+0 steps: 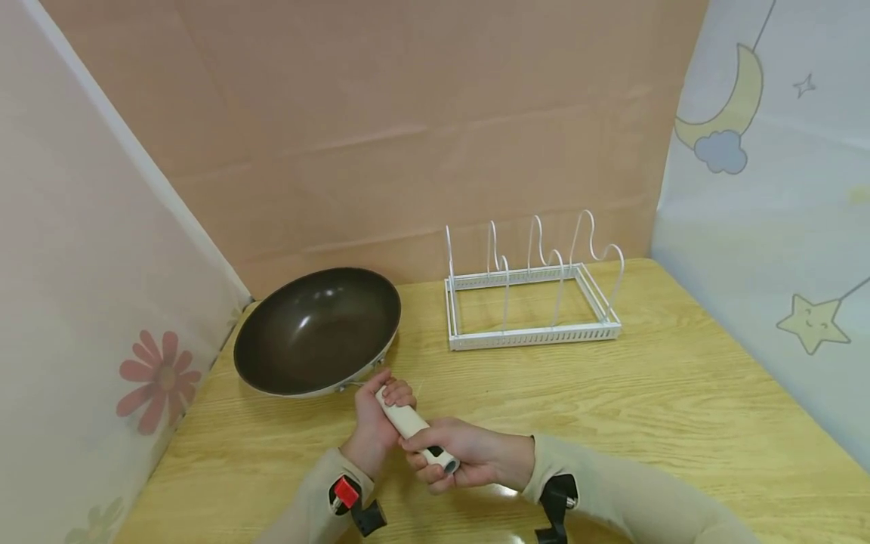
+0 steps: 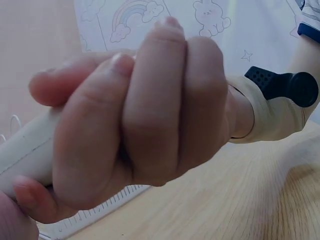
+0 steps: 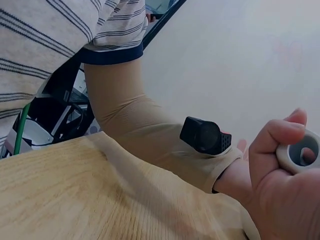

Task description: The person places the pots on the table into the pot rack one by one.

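Observation:
A deep frying pan [image 1: 316, 336] with a dark brown inside is at the left in the head view, its long cream handle [image 1: 405, 420] pointing toward me. My left hand [image 1: 379, 418] grips the handle on the pan side, fingers curled over it. Closer to the handle's end, my right hand [image 1: 465, 453] wraps round it, thumb along the top. The left wrist view has the right hand [image 2: 145, 110] large, fingers folded round the handle [image 2: 30, 150]. From the right wrist view, the handle's hollow end [image 3: 286, 159] shows beside the left hand [image 3: 267, 145].
A white wire rack [image 1: 537, 336] with several curved upright dividers stands on the wooden table [image 1: 680, 393], right of the pan. Behind is a plain brown backdrop [image 1: 421, 128]. Printed sheets [image 1: 768, 219] border the table on both sides.

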